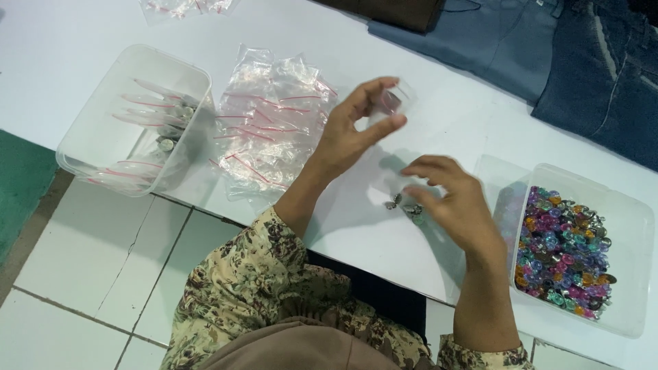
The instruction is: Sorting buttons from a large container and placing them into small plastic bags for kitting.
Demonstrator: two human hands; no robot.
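Right hand (456,205) hovers, fingers apart, over metal charms (404,204); at eleven o'clock my left hand (356,130) pinches a small bag (396,101), which could slip.

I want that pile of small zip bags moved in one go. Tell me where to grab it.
Take the pile of bags by its near edge, from the table's front side. The bags lie flat, loose and overlapping, so pinching several layers together there seems safest; the tub crowds the left side.
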